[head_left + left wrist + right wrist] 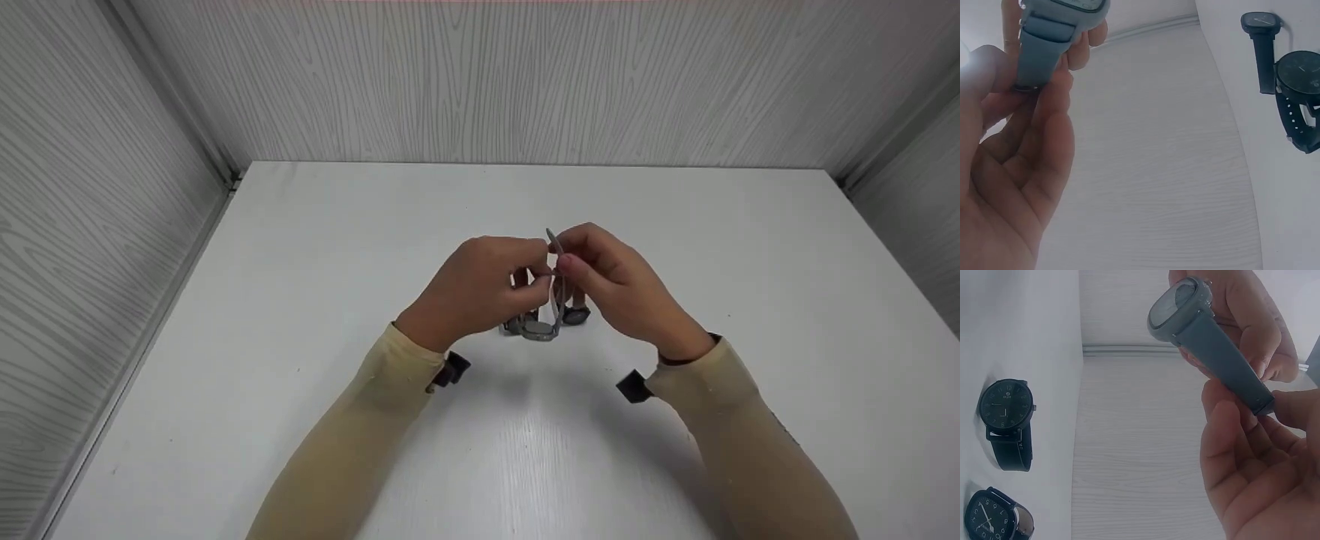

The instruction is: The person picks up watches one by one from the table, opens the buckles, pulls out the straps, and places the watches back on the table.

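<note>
A grey wristwatch is held up between both hands above the white table, its dial hanging lowest in the head view. My left hand pinches one strap part between thumb and fingers; in the left wrist view this strap runs up to the watch case. With thumb and fingers my right hand grips the end of the other strap part, close to the left fingers. Whether the strap's two ends are joined is hard to tell. Two black watches lie on the table beyond: a round one and a squarish one.
The white tabletop reaches to a wood-grain back panel, with similar panels at left and right. In the head view, the two black watches are partly hidden behind the hands and the grey watch. A small black camera sits at the right wrist.
</note>
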`<move>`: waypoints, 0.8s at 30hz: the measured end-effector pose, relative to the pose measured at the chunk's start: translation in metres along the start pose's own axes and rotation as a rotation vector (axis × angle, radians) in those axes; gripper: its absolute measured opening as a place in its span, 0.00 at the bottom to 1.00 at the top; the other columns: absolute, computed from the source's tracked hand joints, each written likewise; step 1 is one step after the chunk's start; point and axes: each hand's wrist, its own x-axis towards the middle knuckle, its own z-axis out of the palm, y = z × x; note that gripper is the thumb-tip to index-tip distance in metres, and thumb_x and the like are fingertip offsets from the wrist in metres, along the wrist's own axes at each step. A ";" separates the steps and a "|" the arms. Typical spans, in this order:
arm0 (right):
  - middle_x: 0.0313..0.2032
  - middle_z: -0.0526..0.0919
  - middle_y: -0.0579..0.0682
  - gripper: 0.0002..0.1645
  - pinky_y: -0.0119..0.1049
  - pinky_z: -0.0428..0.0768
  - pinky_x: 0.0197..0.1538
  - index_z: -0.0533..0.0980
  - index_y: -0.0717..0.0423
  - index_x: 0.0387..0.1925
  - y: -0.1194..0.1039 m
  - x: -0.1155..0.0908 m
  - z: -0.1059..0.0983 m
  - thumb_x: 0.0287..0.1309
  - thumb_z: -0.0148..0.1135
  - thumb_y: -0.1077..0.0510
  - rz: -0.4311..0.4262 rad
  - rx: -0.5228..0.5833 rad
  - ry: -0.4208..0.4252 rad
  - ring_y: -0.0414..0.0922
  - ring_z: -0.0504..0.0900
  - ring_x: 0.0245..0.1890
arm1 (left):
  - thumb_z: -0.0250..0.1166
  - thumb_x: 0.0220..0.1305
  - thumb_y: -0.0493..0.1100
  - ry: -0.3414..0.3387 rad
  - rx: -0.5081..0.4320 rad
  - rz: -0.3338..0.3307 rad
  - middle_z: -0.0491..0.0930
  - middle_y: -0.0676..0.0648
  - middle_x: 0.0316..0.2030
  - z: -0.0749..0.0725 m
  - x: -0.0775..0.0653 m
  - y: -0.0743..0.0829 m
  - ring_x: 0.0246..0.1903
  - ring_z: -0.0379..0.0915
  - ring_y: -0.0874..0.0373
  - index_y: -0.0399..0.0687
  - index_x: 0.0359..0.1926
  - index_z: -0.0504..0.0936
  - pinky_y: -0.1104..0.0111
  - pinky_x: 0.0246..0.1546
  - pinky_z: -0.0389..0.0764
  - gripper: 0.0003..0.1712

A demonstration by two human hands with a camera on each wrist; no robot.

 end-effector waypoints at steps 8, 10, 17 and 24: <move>0.34 0.78 0.53 0.10 0.35 0.77 0.32 0.73 0.66 0.52 0.001 -0.001 0.001 0.77 0.54 0.63 -0.042 -0.026 0.020 0.51 0.76 0.29 | 0.69 0.68 0.46 -0.066 -0.190 -0.189 0.82 0.58 0.29 0.000 0.002 0.001 0.30 0.76 0.67 0.50 0.35 0.78 0.69 0.32 0.78 0.09; 0.33 0.77 0.53 0.09 0.35 0.77 0.32 0.73 0.66 0.52 0.002 -0.001 0.001 0.76 0.54 0.65 -0.072 -0.024 0.034 0.51 0.76 0.28 | 0.70 0.68 0.48 -0.069 -0.245 -0.238 0.84 0.57 0.32 -0.001 0.002 0.002 0.31 0.78 0.65 0.49 0.40 0.78 0.68 0.34 0.78 0.11; 0.40 0.81 0.49 0.17 0.33 0.80 0.38 0.73 0.61 0.58 0.000 -0.002 0.002 0.71 0.61 0.67 -0.176 -0.138 0.085 0.45 0.79 0.34 | 0.70 0.69 0.48 -0.012 -0.261 -0.281 0.87 0.58 0.37 -0.002 0.003 0.007 0.34 0.80 0.65 0.49 0.50 0.86 0.68 0.37 0.81 0.13; 0.41 0.82 0.46 0.20 0.36 0.81 0.44 0.76 0.54 0.60 -0.001 -0.001 0.001 0.69 0.61 0.68 -0.190 -0.247 0.083 0.44 0.80 0.40 | 0.70 0.68 0.46 0.053 -0.221 -0.204 0.86 0.60 0.35 -0.002 0.004 0.006 0.34 0.79 0.68 0.50 0.40 0.89 0.70 0.39 0.81 0.05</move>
